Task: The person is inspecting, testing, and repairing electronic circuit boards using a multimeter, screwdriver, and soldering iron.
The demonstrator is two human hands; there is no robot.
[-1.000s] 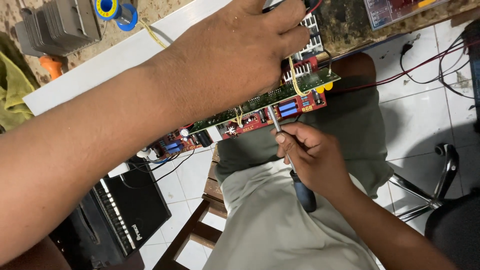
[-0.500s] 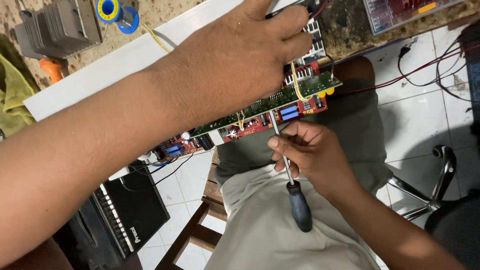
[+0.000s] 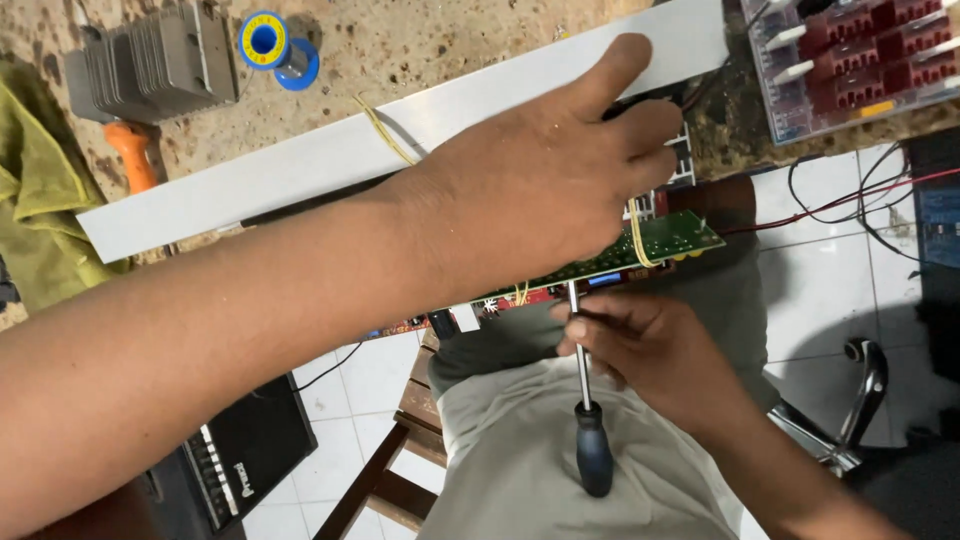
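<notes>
Now left hand [image 3: 545, 190] clamped on circuit board [image 3: 660, 245]; right hand [image 3: 650, 355] pinching screwdriver [image 3: 585, 400] shaft.

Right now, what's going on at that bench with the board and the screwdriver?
A person is working on a green circuit board held at the edge of a speckled workbench. The left hand lies on top of the board and steadies it. The right hand grips the metal shaft of a dark-handled screwdriver, its tip up against the board's underside. A long white strip lies on the bench behind the left hand.
</notes>
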